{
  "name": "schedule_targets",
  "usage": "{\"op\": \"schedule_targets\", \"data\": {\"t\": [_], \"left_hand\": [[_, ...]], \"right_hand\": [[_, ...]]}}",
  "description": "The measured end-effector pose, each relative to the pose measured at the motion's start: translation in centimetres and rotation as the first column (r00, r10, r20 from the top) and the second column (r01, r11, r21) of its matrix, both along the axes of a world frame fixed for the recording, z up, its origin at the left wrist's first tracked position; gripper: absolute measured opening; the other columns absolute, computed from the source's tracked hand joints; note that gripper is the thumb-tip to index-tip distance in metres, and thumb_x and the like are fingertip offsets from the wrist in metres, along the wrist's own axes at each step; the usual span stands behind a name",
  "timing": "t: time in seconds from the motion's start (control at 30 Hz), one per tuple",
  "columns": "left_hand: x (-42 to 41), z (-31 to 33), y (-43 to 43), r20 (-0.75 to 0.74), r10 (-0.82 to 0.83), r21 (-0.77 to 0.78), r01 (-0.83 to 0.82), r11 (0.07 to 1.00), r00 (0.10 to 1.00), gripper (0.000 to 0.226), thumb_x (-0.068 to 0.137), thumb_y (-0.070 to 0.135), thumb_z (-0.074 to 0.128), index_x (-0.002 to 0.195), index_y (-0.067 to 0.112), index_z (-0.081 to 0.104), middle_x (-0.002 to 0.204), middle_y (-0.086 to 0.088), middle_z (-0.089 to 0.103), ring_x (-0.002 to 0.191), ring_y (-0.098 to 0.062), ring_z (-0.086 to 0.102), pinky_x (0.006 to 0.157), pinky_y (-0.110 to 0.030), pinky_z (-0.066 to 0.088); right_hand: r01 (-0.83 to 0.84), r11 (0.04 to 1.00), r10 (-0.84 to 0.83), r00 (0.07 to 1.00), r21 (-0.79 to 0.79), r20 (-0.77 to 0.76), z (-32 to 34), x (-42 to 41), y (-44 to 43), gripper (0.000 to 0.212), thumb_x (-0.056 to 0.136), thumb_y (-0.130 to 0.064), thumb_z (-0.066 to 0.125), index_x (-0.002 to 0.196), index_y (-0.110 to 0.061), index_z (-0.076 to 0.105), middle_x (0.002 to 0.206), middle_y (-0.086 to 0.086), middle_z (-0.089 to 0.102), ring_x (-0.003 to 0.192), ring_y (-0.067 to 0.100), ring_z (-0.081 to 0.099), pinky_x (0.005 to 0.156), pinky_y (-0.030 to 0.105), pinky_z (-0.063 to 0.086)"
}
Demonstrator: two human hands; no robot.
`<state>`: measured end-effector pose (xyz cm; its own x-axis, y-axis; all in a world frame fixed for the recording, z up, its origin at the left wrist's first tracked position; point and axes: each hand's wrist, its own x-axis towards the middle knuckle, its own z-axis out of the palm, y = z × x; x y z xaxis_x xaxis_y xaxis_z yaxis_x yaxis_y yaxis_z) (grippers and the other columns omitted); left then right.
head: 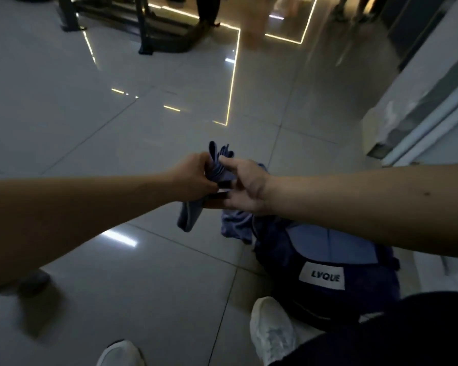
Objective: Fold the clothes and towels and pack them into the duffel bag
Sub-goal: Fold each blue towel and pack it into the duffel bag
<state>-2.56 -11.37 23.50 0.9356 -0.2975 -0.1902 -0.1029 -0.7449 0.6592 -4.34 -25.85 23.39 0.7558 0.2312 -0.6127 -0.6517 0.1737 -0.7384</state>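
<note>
A bunched blue cloth (218, 165) is held up over the tiled floor between both hands. My left hand (193, 178) grips it from the left, and a loose end hangs down below the wrist. My right hand (245, 187) touches the cloth from the right with thumb and fingers around its folds. Below my right forearm, a dark navy duffel bag (325, 265) with a white "LVQUE" label lies on the floor. More blue fabric (236, 225) spills over the bag's far edge.
My white shoes (271, 331) stand just in front of the bag, the other shoe (119, 352) at bottom left. A white cabinet or counter (418, 114) runs along the right. Dark gym equipment (148, 25) stands at the far back.
</note>
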Motion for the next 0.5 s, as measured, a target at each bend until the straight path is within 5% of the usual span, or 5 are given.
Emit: {"op": "schedule_targets", "data": {"t": [0.13, 0.27, 0.4, 0.5], "left_hand": [[-1.8, 0.7, -6.5, 0.013, -0.044, -0.072, 0.045, 0.996, 0.999, 0.026, 0.079, 0.016, 0.076, 0.085, 0.017, 0.051, 0.082, 0.001, 0.059, 0.076, -0.018, 0.059, 0.062, -0.028, 0.050], [-4.2, -0.1, -12.7, -0.019, -0.107, -0.140, 0.103, 0.985, 0.994, 0.043, 0.074, 0.034, 0.076, 0.091, -0.003, 0.062, 0.086, -0.021, 0.070, 0.085, -0.035, 0.068, 0.079, -0.048, 0.057], [-5.9, -2.0, -16.8, -0.194, -0.156, -0.281, 0.098, 0.955, 0.969, 0.042, 0.069, 0.048, 0.065, 0.092, 0.013, 0.071, 0.087, -0.011, 0.073, 0.088, -0.030, 0.070, 0.086, -0.051, 0.057], [-7.4, -2.7, -18.9, -0.396, -0.203, -0.459, -0.002, 0.888, 0.895, 0.025, 0.090, 0.031, 0.057, 0.082, 0.012, 0.072, 0.082, -0.009, 0.072, 0.083, -0.028, 0.067, 0.086, -0.044, 0.054]], "right_hand": [[0.095, 0.995, -0.093, 0.994, -0.042, 0.048, 1.1, -2.0, -5.7, 0.044, 0.102, -0.045, 0.049, 0.103, -0.006, 0.067, 0.090, 0.015, 0.073, 0.088, 0.034, 0.065, 0.083, 0.052, 0.057], [0.168, 0.981, -0.164, 0.985, -0.097, 0.047, 0.3, -4.3, -11.0, 0.042, 0.100, -0.048, 0.052, 0.101, -0.011, 0.071, 0.089, 0.013, 0.074, 0.078, 0.030, 0.071, 0.076, 0.047, 0.062], [0.253, 0.944, -0.250, 0.967, -0.214, 0.040, -1.8, -6.2, -15.3, 0.042, 0.097, -0.050, 0.057, 0.104, -0.011, 0.071, 0.112, 0.016, 0.073, 0.100, 0.034, 0.071, 0.086, 0.047, 0.060], [0.321, 0.903, -0.314, 0.947, -0.286, 0.072, -3.3, -7.5, -18.1, 0.038, 0.098, -0.042, 0.060, 0.114, -0.007, 0.065, 0.106, 0.020, 0.072, 0.093, 0.037, 0.071, 0.077, 0.045, 0.061]]}}
